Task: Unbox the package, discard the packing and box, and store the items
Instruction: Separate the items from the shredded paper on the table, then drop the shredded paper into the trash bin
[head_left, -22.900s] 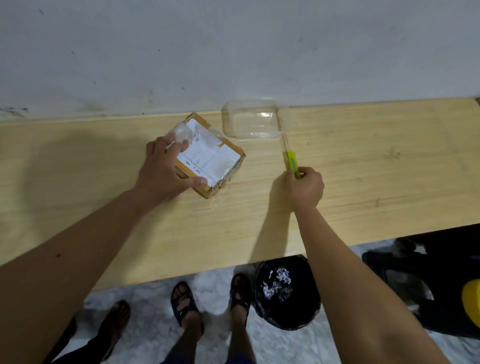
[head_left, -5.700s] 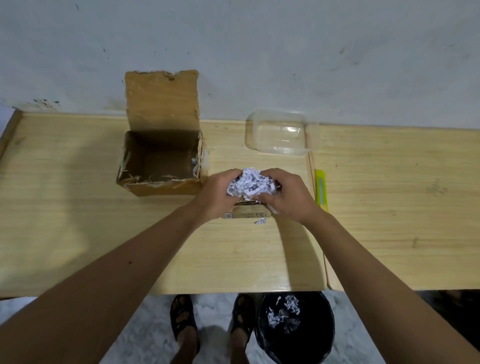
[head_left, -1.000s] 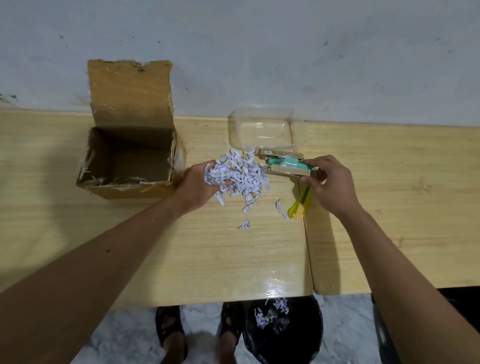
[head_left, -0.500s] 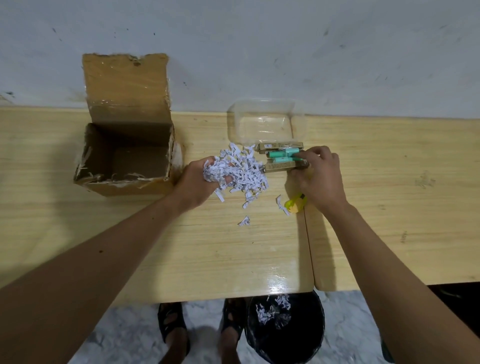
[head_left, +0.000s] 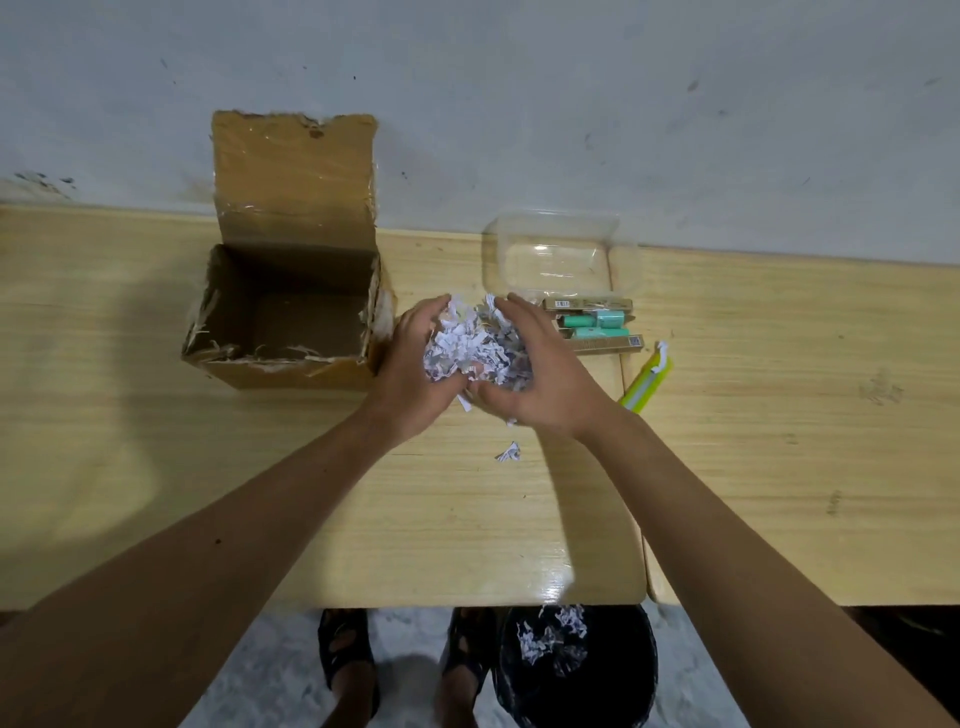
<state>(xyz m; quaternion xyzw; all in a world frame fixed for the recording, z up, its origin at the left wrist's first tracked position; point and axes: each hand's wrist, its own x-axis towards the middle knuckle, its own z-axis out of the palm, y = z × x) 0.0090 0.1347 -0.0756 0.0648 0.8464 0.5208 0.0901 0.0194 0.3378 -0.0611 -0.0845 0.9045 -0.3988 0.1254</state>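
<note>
Left hand (head_left: 410, 374) and right hand (head_left: 540, 379) cup a wad of shredded paper (head_left: 475, 351) between them on the table (head_left: 415, 509), both curled around it. Open cardboard box (head_left: 283, 306) just left, boxed items (head_left: 595, 325) right beside clear container (head_left: 558, 254); black bin (head_left: 576, 670) below table edge
</note>
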